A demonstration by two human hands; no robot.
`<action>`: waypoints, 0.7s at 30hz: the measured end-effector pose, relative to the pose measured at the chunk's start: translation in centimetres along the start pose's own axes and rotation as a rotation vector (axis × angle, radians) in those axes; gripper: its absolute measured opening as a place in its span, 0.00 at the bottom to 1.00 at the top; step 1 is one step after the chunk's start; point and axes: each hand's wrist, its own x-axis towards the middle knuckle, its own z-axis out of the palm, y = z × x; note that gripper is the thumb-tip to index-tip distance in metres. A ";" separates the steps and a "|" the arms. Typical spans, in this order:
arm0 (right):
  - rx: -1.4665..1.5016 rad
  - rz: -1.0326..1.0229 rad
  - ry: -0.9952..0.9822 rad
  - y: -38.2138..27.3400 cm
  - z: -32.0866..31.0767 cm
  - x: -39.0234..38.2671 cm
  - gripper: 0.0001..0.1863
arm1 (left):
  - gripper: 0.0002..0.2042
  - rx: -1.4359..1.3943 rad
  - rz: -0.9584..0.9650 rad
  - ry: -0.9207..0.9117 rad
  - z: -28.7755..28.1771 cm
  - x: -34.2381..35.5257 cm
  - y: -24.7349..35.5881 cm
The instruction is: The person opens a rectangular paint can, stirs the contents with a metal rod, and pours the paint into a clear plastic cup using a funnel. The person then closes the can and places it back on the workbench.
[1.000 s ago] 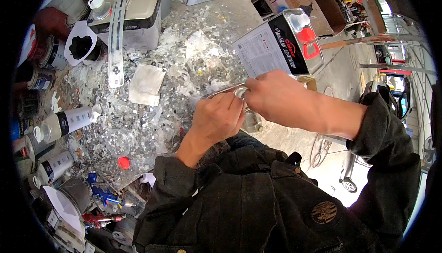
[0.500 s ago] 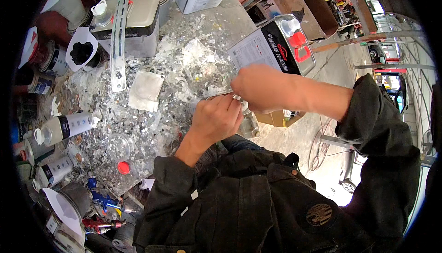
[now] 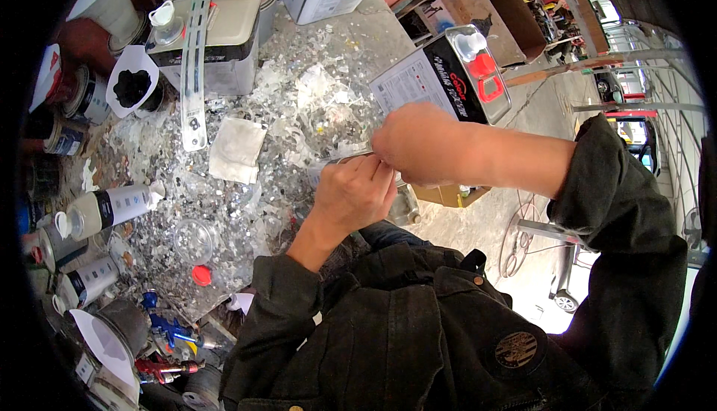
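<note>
My left hand (image 3: 351, 196) and my right hand (image 3: 414, 146) meet over the right edge of the bench, fingers curled and knuckles touching. What they grip is mostly hidden beneath them. A thin edge shows just above the left fingers. Below the right hand, part of a clear, shiny container (image 3: 405, 208) comes into sight; whether I hold it is unclear. Just beyond the right hand a rectangular tin (image 3: 422, 78) with a black and white label, a clear cap and a red handle stands at the bench's edge. Left of my hands, a folded white cloth (image 3: 237, 149) lies flat.
Paint flakes cover the bench (image 3: 299, 119). A perforated metal strip (image 3: 196, 75) leans on a large tin (image 3: 224, 37). At left lie bottles (image 3: 112, 208), a red cap (image 3: 201, 275) and a clear lid (image 3: 193, 239). Blue (image 3: 168, 327) and red (image 3: 164, 370) spray guns hang lower left.
The right hand has turned slightly and shifted a little left, its wrist lower, covering the small pale bit that showed between the hands. The left hand stays nearly in place.
</note>
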 end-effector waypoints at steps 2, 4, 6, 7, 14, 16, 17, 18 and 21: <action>-0.054 -0.019 0.030 -0.4 0.5 0.3 0.06 | 0.06 0.003 0.003 -0.009 0.0 -0.2 -0.1; -0.082 -0.039 0.050 -0.4 0.8 0.3 0.06 | 0.06 -0.010 0.004 0.000 0.1 -0.2 -0.2; -0.081 -0.064 0.062 -0.4 0.7 0.2 0.06 | 0.06 -0.012 0.011 -0.001 0.1 -0.2 -0.2; -0.088 -0.054 0.037 -0.5 0.6 0.3 0.06 | 0.06 -0.008 0.017 -0.006 0.0 -0.2 -0.3; 0.097 0.080 0.094 0.5 1.4 -0.1 0.06 | 0.06 0.012 0.002 0.022 0.4 -0.2 -0.1; 0.168 0.123 0.119 0.9 1.7 0.0 0.06 | 0.07 0.030 0.009 0.008 0.4 -0.3 -0.2; 0.202 0.133 0.127 1.2 2.0 -0.1 0.05 | 0.07 0.032 0.017 -0.001 0.5 -0.3 -0.2; 0.237 0.142 0.134 1.5 2.4 -0.1 0.05 | 0.07 0.027 0.021 0.013 0.5 -0.3 -0.1; 0.346 0.181 0.166 2.0 2.9 -0.1 0.05 | 0.08 0.019 0.028 0.038 0.6 -0.1 -0.1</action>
